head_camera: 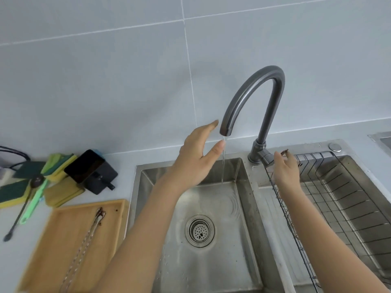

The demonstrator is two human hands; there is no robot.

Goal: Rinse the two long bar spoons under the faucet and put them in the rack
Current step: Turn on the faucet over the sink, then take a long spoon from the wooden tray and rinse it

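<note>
Water on, thin stream (223, 166) falling from the faucet (254, 98) into the left basin of the sink (243, 210); still at the opening step by the look of it, flow being set, nothing rinsed yet. Left hand (195, 159) raised beside the spout, fingers spread wide and holding nothing, thumb tip at the top of the stream. Right hand (285, 170) at the faucet lever (267, 158), fingers loosely curled and partly open, touching or just beside it; impossible to tell whether actually gripping. Two long bar spoons (84, 246) lying side by side on the wooden tray (53, 240) left of the sink, twisted stems together, bowls at the far end with brown residue on them; well apart from both hands. Wire rack (330, 199) sitting in the right basin, no spoons in it. Next move likely: reach left to the tray, pinch the slim stems low and firmly since thin twisted metal may roll or slip from wet fingers, then carry the soiled bowls under the stream.
</note>
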